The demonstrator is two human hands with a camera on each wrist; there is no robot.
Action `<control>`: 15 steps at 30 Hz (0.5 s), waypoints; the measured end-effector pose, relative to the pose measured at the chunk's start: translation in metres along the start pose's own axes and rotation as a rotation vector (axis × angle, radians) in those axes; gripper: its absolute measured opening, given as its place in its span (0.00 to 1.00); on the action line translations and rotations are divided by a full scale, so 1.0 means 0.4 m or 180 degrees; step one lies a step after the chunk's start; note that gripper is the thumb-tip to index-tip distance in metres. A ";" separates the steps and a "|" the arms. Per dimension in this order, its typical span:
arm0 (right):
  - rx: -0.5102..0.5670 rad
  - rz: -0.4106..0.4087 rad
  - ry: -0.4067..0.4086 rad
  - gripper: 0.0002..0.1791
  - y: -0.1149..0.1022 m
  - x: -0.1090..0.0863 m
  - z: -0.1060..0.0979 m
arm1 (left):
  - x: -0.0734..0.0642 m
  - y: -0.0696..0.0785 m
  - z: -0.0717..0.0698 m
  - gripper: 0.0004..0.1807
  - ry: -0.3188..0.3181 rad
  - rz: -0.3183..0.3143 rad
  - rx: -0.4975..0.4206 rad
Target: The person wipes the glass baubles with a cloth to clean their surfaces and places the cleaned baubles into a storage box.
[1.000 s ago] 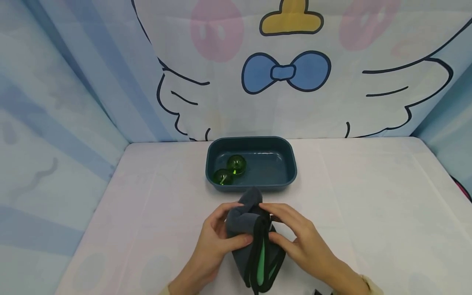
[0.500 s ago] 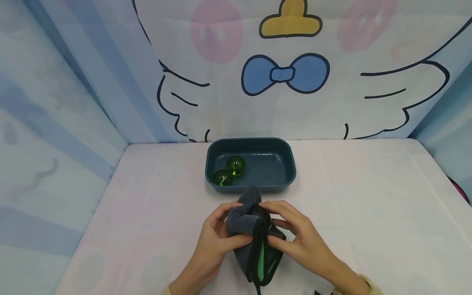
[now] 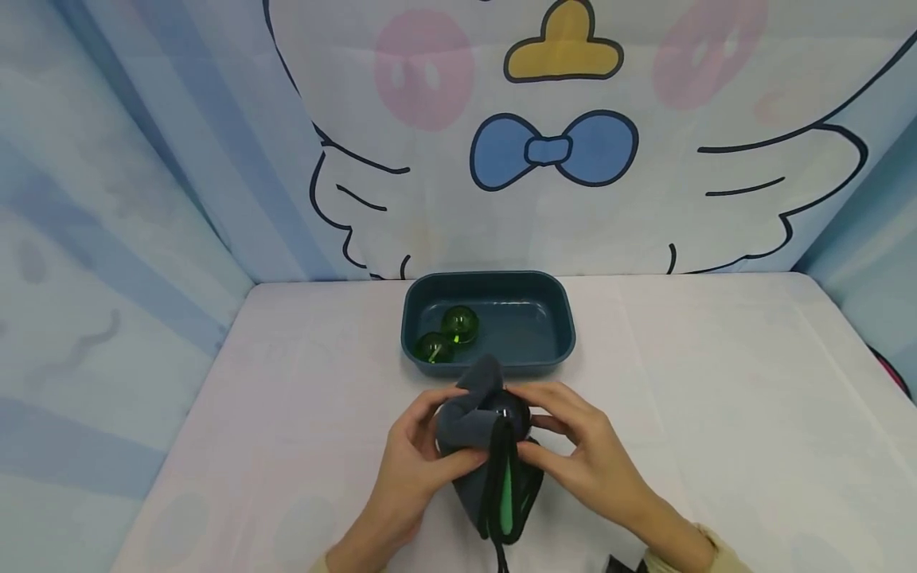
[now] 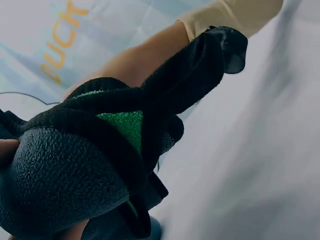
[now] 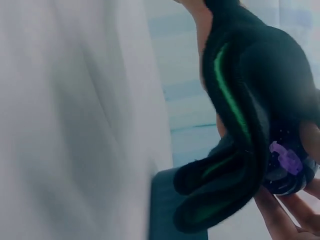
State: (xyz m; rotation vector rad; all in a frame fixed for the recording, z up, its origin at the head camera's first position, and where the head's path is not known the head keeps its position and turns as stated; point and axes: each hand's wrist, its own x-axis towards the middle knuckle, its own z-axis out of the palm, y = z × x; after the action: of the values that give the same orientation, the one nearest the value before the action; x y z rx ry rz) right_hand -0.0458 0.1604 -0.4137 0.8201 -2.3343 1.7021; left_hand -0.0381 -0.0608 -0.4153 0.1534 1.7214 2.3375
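Observation:
Between both hands is a folded grey-blue cloth (image 3: 466, 426) with black edging and a bright green underside. My left hand (image 3: 408, 465) grips its left side, thumb on the front fold and fingers at the back. From the right, my right hand (image 3: 587, 454) holds a dark ball (image 3: 512, 410) against the cloth, with the thumb at the black edge. In the right wrist view the ball (image 5: 287, 165) shows a purple patch and small pale specks; cloth covers part of it. The left wrist view shows the cloth (image 4: 65, 175) bulging, with a black strip hanging off.
Just beyond the hands stands a dark teal rectangular tub (image 3: 533, 322), with two clear green balls (image 3: 459, 324) at its left end. A small black item (image 3: 622, 566) lies by the right sleeve. Printed curtains (image 3: 544, 231) close off the back and sides.
More of the dark ball shows at the top of the cloth, and the right-hand folds have drawn in. The cloth and right hand have shifted slightly away from the front edge.

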 end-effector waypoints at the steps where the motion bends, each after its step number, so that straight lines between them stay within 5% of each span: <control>1: -0.0002 0.0043 0.0005 0.32 -0.001 0.003 -0.003 | 0.000 0.000 -0.001 0.35 0.0016 0.0019 0.0022; 5: -0.0055 0.0150 0.0033 0.33 -0.003 0.018 -0.017 | 0.002 0.000 -0.004 0.34 0.0068 0.0071 0.0109; 15: -0.0411 -0.0104 0.0285 0.33 0.026 0.070 -0.034 | 0.017 -0.015 -0.016 0.33 0.0083 0.0239 0.0200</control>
State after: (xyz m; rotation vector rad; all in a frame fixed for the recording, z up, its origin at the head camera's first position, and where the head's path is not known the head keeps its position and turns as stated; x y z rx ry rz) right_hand -0.0772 0.1653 -0.4063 0.7392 -2.3292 1.5239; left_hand -0.0453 -0.0634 -0.4231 0.2028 1.8332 2.3487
